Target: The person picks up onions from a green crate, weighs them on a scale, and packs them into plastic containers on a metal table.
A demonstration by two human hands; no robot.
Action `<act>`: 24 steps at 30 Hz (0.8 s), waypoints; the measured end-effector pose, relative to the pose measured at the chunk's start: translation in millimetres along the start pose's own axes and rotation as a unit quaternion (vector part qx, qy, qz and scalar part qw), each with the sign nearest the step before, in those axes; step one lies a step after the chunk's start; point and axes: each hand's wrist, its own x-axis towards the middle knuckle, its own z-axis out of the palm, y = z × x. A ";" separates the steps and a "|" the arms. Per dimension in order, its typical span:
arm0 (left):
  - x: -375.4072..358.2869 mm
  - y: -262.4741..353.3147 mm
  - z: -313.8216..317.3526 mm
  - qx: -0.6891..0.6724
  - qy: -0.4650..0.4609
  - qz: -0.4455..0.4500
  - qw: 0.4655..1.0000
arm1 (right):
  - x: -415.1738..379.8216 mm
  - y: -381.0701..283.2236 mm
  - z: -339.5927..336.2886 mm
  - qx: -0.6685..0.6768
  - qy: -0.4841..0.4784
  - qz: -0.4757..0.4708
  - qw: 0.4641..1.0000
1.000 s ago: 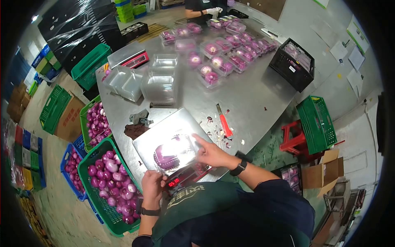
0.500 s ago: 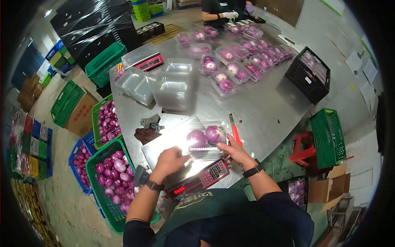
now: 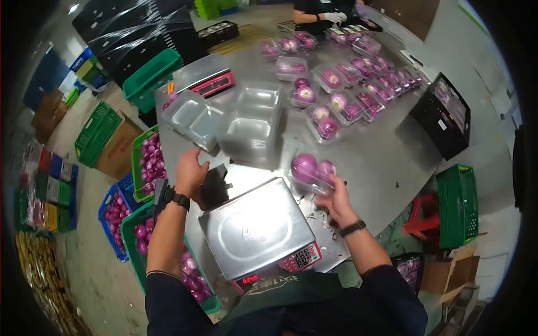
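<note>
My right hand (image 3: 337, 203) grips the near end of a clear plastic box (image 3: 297, 176) with two purple onions (image 3: 305, 167) in it, just above the steel table. My left hand (image 3: 191, 175) is empty, its fingers apart, beside a dark rumpled cloth (image 3: 214, 187) and just short of the empty clear trays (image 3: 193, 119). A taller stack of clear trays (image 3: 252, 120) stands to their right. Between my forearms sits a scale with a bare metal pan (image 3: 260, 227) and a lit red display (image 3: 249, 279).
Several packed onion boxes (image 3: 330, 78) cover the table's far side. A black crate (image 3: 443, 117) stands at the right edge. Green crates of loose onions (image 3: 193, 274) are at my left. Another scale (image 3: 213, 84) stands farther back. A person's gloved hands (image 3: 335, 17) work across the table.
My right hand has carried the onion box off the scale, forward and right. My left hand has let go of it and moved left and forward toward the trays. The scale pan is now uncovered.
</note>
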 end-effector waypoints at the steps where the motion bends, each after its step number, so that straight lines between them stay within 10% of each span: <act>1: 10.3 -14.2 12.0 0.018 -0.001 0.000 1.000 | 19.4 1.2 8.6 0.002 0.011 -0.005 1.000; 7: 62.4 -46.8 57.7 0.111 0.056 0.075 0.989 | 96.0 -5.7 32.0 -0.190 0.087 -0.015 0.978; 9: 72.4 -56.4 72.8 0.128 0.051 0.109 0.984 | 114.0 8.5 25.6 -0.506 0.267 -0.309 0.760; 15: 79.0 -81.2 82.8 0.123 0.034 0.045 0.991 | 61.7 -70.3 147.2 -0.594 0.002 -0.533 0.603; 21: 35.8 -128.0 46.2 0.073 0.049 0.105 0.991 | 78.1 -15.7 231.6 -0.746 -0.047 -0.482 0.457; 24: 7.9 -134.3 34.4 0.037 0.030 0.087 0.995 | 94.4 -4.0 255.6 -0.726 -0.048 -0.425 0.538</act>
